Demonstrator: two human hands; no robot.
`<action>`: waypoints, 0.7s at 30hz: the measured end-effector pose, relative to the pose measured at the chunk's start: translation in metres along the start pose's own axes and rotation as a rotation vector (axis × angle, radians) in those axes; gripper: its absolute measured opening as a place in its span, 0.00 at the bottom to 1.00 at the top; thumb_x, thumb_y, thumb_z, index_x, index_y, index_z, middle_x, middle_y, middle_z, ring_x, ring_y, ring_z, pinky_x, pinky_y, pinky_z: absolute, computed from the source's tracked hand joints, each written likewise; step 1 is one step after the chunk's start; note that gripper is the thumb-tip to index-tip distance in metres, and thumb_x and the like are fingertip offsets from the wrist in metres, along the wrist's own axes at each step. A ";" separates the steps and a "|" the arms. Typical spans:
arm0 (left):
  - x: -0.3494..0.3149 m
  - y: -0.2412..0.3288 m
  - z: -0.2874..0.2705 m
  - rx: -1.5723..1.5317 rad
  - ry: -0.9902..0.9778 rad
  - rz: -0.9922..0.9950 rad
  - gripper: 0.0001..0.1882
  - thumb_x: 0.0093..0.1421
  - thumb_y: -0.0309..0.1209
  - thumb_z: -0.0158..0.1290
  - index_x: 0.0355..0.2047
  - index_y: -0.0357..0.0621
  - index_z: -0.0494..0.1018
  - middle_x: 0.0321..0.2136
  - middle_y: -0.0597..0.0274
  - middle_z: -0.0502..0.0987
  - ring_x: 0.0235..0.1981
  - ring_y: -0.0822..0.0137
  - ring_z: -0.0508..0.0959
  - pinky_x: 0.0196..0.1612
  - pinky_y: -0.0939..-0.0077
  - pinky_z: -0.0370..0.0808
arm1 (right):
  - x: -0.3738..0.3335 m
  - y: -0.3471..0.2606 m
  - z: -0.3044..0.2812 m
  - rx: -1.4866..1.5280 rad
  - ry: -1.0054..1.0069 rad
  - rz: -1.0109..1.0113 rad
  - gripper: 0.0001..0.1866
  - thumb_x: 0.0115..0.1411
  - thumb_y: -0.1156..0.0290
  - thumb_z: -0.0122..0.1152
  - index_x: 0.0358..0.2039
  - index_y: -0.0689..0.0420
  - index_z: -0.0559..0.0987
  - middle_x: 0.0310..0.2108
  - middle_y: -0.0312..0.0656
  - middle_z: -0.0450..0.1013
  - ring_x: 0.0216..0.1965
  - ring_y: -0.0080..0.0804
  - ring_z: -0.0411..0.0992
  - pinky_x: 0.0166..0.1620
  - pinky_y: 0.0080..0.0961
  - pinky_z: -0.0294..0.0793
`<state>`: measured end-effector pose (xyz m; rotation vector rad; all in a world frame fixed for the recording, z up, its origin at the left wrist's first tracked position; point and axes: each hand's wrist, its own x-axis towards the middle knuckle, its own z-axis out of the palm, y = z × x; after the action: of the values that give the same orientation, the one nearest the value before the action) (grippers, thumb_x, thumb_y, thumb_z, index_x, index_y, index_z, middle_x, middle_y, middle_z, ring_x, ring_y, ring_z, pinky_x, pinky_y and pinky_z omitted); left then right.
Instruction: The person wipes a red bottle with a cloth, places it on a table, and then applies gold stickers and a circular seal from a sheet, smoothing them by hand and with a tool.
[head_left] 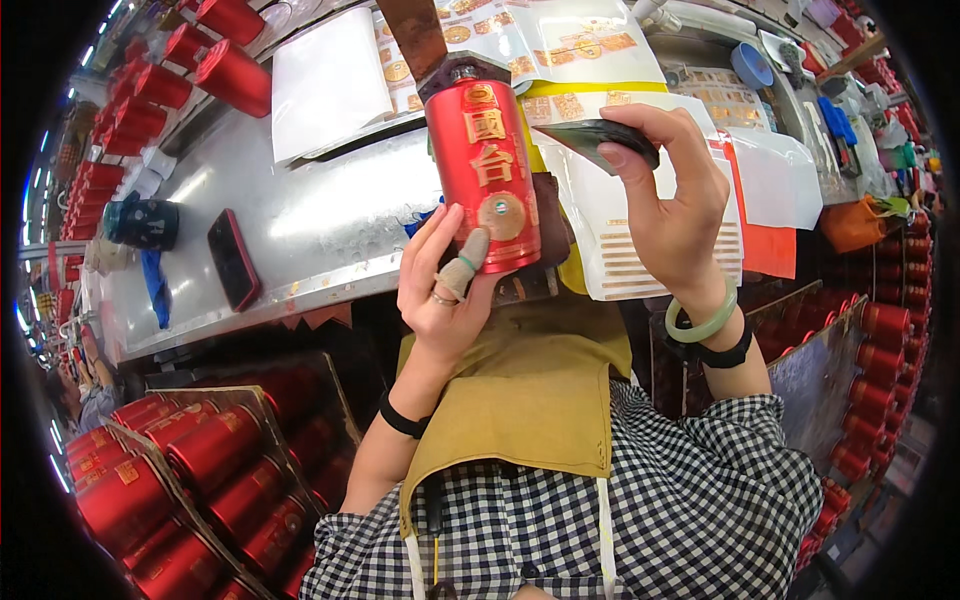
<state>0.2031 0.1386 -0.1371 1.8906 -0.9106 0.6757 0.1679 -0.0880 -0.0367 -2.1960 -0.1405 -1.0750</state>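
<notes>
A red bottle (485, 215) with gold lettering and a round gold emblem lies with its dark neck toward the far side, against a brown metal bracket (425, 40). My left hand (440, 290) is closed around its near end, a beige finger cover (464, 270) on one finger. To the right of the bottle, my right hand (685, 190) pinches a dark, flat, scraper-like tool (590, 137) with a rounded black edge. The tool's thin end points toward the bottle, apart from it. Sheets of gold stickers (670, 245) lie beneath my right hand.
A red-edged phone (234, 262) and a dark jar (142, 221) sit on the metal table (300, 215) at left. White paper (330, 85) lies behind. Red bottles (215, 440) fill crates at lower left; more stand at right. A blue bowl (751, 65) is far right.
</notes>
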 end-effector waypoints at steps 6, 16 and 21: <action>-0.006 0.001 -0.005 0.168 -0.007 0.049 0.21 0.51 0.22 0.68 0.47 0.46 0.85 0.55 0.52 0.78 0.54 0.51 0.78 0.53 0.63 0.79 | -0.019 0.007 0.003 0.056 0.042 0.176 0.13 0.58 0.82 0.69 0.45 0.60 0.82 0.35 0.42 0.81 0.34 0.30 0.76 0.41 0.25 0.76; -0.006 0.003 -0.010 0.281 -0.130 0.087 0.15 0.57 0.28 0.63 0.45 0.55 0.87 0.60 0.51 0.75 0.60 0.49 0.70 0.61 0.58 0.72 | -0.040 0.000 0.010 0.142 0.040 0.365 0.16 0.60 0.83 0.66 0.50 0.61 0.81 0.37 0.41 0.81 0.38 0.27 0.78 0.44 0.25 0.76; -0.020 -0.005 -0.023 0.109 -0.088 -0.101 0.17 0.64 0.34 0.60 0.49 0.37 0.83 0.62 0.46 0.73 0.62 0.46 0.70 0.62 0.56 0.70 | -0.057 -0.002 0.005 0.137 -0.200 0.186 0.16 0.55 0.89 0.64 0.44 0.61 0.82 0.37 0.44 0.81 0.36 0.34 0.79 0.43 0.26 0.78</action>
<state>0.1931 0.1668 -0.1445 2.0623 -0.8414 0.5957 0.1337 -0.0729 -0.0795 -2.1411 -0.0930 -0.7228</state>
